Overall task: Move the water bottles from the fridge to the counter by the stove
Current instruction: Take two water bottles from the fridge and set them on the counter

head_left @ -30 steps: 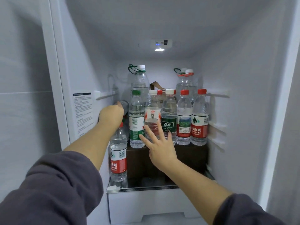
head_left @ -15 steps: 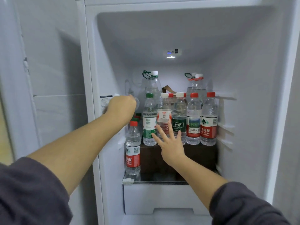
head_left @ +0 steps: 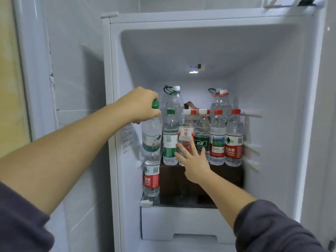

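You're barely started, I'd say: your left hand (head_left: 140, 106) grips the green-capped clear plastic water bottle (head_left: 151, 135) by its neck inside the white fridge (head_left: 272, 124), your right hand (head_left: 195, 164) is spread open at the front row of bottles (head_left: 217, 140), and none has reached the desk yet.

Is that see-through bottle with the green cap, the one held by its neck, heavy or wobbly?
Probably heavy for its size: the clear plastic bottle with the green cap looks full of water. Held only at the neck by the left hand, it may swing. Its plastic walls would likely dent if squeezed.
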{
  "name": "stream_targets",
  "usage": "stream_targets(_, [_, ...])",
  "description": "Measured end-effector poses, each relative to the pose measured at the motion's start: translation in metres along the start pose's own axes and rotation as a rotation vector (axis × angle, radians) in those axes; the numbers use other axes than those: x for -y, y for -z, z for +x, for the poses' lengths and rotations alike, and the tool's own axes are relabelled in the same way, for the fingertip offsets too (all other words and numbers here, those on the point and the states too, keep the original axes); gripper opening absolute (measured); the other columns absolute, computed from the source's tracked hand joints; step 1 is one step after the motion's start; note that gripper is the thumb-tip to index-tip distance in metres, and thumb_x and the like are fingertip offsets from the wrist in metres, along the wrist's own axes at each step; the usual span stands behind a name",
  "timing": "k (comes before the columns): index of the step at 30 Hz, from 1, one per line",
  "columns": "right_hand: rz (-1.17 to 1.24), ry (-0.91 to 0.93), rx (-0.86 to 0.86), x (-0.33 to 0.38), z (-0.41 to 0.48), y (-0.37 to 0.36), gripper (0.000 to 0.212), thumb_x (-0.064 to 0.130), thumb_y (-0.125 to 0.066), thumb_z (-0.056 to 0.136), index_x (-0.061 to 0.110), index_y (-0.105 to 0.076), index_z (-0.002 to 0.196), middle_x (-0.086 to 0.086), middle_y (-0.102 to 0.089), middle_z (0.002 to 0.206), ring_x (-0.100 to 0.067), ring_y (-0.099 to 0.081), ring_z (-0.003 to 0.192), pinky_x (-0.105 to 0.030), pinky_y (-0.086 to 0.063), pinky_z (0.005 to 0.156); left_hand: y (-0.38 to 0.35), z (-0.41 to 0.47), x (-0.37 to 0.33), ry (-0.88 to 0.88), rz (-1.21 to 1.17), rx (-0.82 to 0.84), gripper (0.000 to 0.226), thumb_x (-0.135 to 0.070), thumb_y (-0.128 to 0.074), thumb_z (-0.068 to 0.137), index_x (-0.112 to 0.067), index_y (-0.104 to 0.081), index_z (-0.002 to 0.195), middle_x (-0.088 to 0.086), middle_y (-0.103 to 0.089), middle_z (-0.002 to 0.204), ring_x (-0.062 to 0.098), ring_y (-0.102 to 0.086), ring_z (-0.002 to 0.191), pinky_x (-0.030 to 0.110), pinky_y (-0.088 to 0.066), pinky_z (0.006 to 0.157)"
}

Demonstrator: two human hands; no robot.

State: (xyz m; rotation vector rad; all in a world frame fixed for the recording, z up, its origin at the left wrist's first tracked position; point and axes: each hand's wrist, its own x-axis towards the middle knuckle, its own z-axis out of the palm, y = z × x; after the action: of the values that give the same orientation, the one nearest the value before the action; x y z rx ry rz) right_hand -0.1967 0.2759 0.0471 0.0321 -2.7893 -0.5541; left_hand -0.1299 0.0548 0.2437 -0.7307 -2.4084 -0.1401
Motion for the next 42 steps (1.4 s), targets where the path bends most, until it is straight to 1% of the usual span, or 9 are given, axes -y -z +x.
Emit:
stream_targets(3, [0.196,0.068,-0.031,-0.004,-0.002,0.004,0.087,0.042,-0.057,0.093,0.035,0.001,0.156,0.002,0.022,0.161,-0.038,0.035,0.14,-0.069,0.006,0.112,-0.005,-0.001,-0.003,0.048,-0.126,0.056,0.02,-0.033,-0.056,0.092,-0.013,-0.054,0.089,0.008,-0.063,0.072,0.019,-0.06,0.042,0.024,-0.044,0.046])
stream_targets(6, [0.608,0.132,-0.025,-0.004,-0.008,0.017,0.098,0.045,-0.067,0.085,0.038,0.001,0.155,0.007,0.013,0.163,-0.028,0.022,0.147,-0.06,0.004,0.116,-0.018,-0.001,-0.009,0.059,-0.212,0.141,0.019,-0.033,-0.054,0.094,-0.015,-0.053,0.09,0.005,-0.062,0.063,0.016,-0.06,0.038,0.024,-0.044,0.046])
stream_targets(11, [1.196,0.351,0.359,-0.007,-0.026,0.022,0.099,0.016,-0.076,0.081,0.039,-0.012,0.153,0.01,-0.023,0.16,-0.011,-0.023,0.146,-0.038,-0.022,0.12,-0.051,0.007,-0.024,-0.002,-0.239,0.179,0.023,-0.036,-0.055,0.093,-0.014,-0.055,0.102,0.0,-0.058,0.071,0.013,-0.054,0.053,0.026,-0.045,0.053])
stream_targets(15, [1.51,0.196,0.238,0.001,-0.041,0.018,0.063,0.005,-0.073,0.085,0.033,-0.043,0.132,0.012,-0.061,0.126,-0.001,-0.059,0.113,-0.022,-0.05,0.092,-0.084,0.011,-0.03,-0.033,-0.367,0.217,0.021,-0.034,-0.057,0.094,-0.016,-0.055,0.104,0.002,-0.06,0.08,0.015,-0.059,0.051,0.027,-0.045,0.049])
stream_targets(20, [1.528,-0.054,0.05,-0.002,-0.042,-0.021,0.067,0.015,-0.08,0.073,0.03,-0.05,0.13,0.009,-0.067,0.119,-0.009,-0.063,0.111,-0.041,-0.048,0.102,-0.125,0.007,-0.037,-0.014,-0.559,0.309,0.029,-0.032,-0.06,0.095,-0.019,-0.049,0.118,0.003,-0.065,0.071,0.013,-0.065,0.049,0.032,-0.057,0.053])
stream_targets(23, [1.537,-0.206,0.016,-0.003,-0.043,-0.045,0.074,0.022,-0.084,0.066,0.03,-0.049,0.13,0.008,-0.066,0.118,-0.012,-0.062,0.111,-0.044,-0.049,0.101,-0.144,0.007,-0.03,0.058,-0.45,0.307,0.038,-0.032,-0.064,0.092,-0.019,-0.043,0.121,0.007,-0.063,0.088,0.019,-0.063,0.068,0.031,-0.048,0.057])
stream_targets(29, [1.62,-0.495,-0.182,0.001,-0.042,-0.071,0.061,0.013,-0.084,0.073,0.024,-0.046,0.119,0.007,-0.06,0.107,-0.01,-0.058,0.099,-0.027,-0.045,0.083,-0.179,-0.001,-0.001,0.162,-0.039,0.15,0.034,-0.017,-0.06,0.088,-0.01,-0.044,0.117,0.014,-0.052,0.117,0.032,-0.055,0.102,0.039,-0.043,0.074])
stream_targets(33, [1.608,-0.48,-0.184,0.002,-0.039,-0.072,0.062,0.014,-0.084,0.074,0.023,-0.045,0.121,0.008,-0.059,0.107,-0.007,-0.056,0.095,-0.024,-0.044,0.079,-0.193,0.004,0.004,0.199,-0.027,0.105,0.043,-0.011,-0.061,0.087,-0.006,-0.045,0.126,0.016,-0.042,0.128,0.033,-0.047,0.115,0.041,-0.044,0.09])
stream_targets(42, [1.584,-0.504,-0.191,0.002,-0.036,-0.078,0.059,0.016,-0.083,0.075,0.024,-0.045,0.119,0.006,-0.058,0.109,-0.006,-0.057,0.095,-0.014,-0.042,0.065,-0.204,0.023,0.012,0.234,-0.03,0.191,0.051,-0.008,-0.059,0.087,-0.006,-0.042,0.135,0.017,-0.038,0.137,0.036,-0.042,0.123,0.046,-0.044,0.097])
